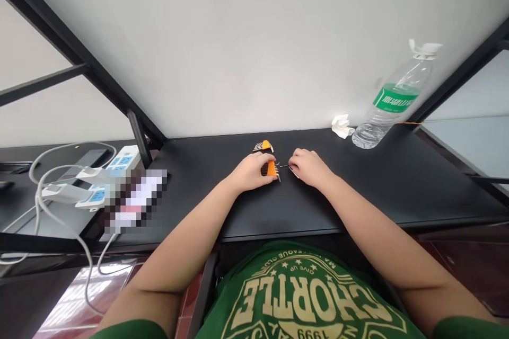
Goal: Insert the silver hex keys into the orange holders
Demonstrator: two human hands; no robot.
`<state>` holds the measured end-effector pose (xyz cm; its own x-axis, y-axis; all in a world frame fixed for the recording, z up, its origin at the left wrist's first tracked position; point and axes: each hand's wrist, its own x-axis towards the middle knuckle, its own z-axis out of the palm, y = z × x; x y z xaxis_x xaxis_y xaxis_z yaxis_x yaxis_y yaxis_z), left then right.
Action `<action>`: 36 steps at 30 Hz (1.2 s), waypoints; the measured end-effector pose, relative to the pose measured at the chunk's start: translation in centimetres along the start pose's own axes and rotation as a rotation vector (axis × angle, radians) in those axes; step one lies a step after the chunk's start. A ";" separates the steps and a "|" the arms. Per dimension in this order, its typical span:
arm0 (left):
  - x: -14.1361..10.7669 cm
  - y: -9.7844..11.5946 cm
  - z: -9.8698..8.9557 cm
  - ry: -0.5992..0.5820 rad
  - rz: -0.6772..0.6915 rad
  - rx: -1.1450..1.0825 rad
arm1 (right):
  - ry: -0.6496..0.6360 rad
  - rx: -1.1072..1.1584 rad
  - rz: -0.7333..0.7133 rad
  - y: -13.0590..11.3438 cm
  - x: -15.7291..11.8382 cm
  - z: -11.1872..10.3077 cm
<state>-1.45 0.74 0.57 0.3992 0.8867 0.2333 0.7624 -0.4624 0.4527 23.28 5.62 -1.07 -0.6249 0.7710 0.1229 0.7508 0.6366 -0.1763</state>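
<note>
Starting at the left, there's the long white power strip with blue socket faces, white cables looping around it, and a pale phone-like slab beside it, pixelated so its screen can't be read. Now the middle of the black table: the left hand has thumb and fingers closed around an orange plastic key holder. Its long axis runs roughly from the wall toward the wearer, and bent metal ends stick out on its right; whatever lies to its left is mostly covered by the hand. Just behind sits a second orange holder, metal keys fanning out leftward (a tidy little comb of them). Across to the right hand, fingertips pinched on a thin dark metal key, its long axis nearly sideways, free end pointing left at the held holder; the other end disappears under the fingers. A bright sliver shows below those fingertips, too small to identify. Further right, a crumpled white tissue, then a clear plastic bottle with a green label, leaning right in view, its lettering hard to make out.
</note>
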 end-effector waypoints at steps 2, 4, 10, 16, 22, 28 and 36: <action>-0.1 0.0 0.0 0.018 -0.003 -0.009 | 0.008 0.009 -0.017 0.0 -0.2 0.0; -0.2 0.1 -0.1 0.043 -0.014 -0.020 | 0.015 0.024 -0.057 -0.1 -0.5 0.0; -0.4 0.0 -0.4 -0.006 -0.023 -0.058 | -0.039 -0.010 -0.152 -0.5 -1.0 -0.7; -0.4 -0.6 -0.1 0.005 0.181 -0.027 | -0.116 -0.081 -0.126 -1.6 -1.6 -1.8; -0.3 -0.9 0.1 0.023 0.176 -0.058 | -0.216 0.096 0.021 -1.6 -1.6 -1.7; -0.3 -0.5 0.0 -0.003 0.054 -0.087 | -0.200 0.357 0.084 0.1 -1.4 -1.6; -0.2 -0.6 0.2 0.035 0.007 -0.052 | 0.024 0.876 0.098 0.2 -1.3 -2.3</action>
<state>-1.94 0.85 0.08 0.3858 0.8834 0.2658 0.7321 -0.4685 0.4945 24.75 4.74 0.97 -0.5547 0.8275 0.0866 0.3603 0.3327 -0.8715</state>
